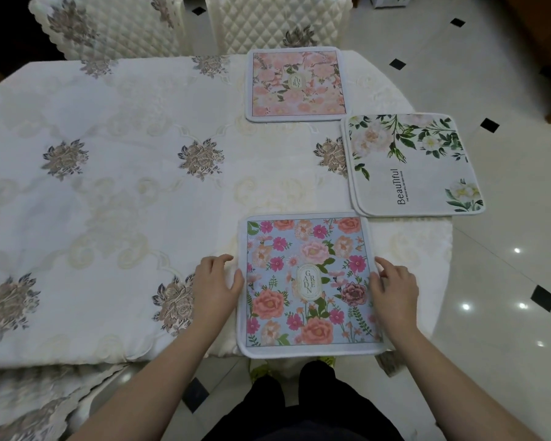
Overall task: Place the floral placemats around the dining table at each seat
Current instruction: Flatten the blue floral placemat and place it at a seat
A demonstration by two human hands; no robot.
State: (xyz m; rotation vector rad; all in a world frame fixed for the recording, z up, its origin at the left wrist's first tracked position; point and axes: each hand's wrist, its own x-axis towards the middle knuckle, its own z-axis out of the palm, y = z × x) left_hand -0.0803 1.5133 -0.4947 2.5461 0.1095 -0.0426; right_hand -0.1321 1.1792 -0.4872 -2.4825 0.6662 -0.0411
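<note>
Placemats lie on the worktop (pixel 115 198), which wears a white embroidered cloth. The blue mat (pixel 309 286), printed with pink and coral flowers and the word GARDEN, sits at lower centre of the frame, its near edge just over the worktop's rim. The left hand (pixel 216 283) rests at its left edge, fingers loosely bent and the thumb touching the border; whether it grasps the mat I cannot tell. The right hand (pixel 394 289) rests on the right edge with relaxed fingers laid over the border, not clenched. Right of centre lies a white mat (pixel 414 163) with green leaves and the word Beautiful, another mat's edge showing beneath it. Above, at upper centre, lies a pink mat (pixel 296 85). Two quilted chairs (pixel 274 23) stand beyond the far edge.
</note>
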